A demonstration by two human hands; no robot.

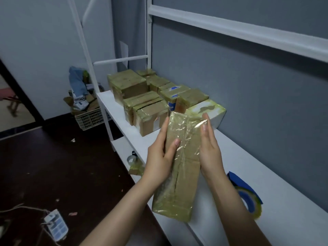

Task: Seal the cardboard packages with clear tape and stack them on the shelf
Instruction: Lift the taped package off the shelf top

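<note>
A long cardboard package (181, 167) wrapped in clear tape stands tilted over the white shelf (276, 215), between my two hands. My left hand (159, 157) holds its left side, thumb across the front face. My right hand (209, 150) lies flat against its right side with straight fingers. Several taped packages (147, 103) stand packed together at the shelf's far end. A roll of clear tape (252, 203) with a blue core lies on the shelf to the right of the package.
Another tape roll (132, 159) sits on a lower shelf level. A white crate (88, 118) of clutter stands on the dark floor by the shelf frame. A power strip (55, 226) lies on the floor at lower left. The grey wall runs close behind the shelf.
</note>
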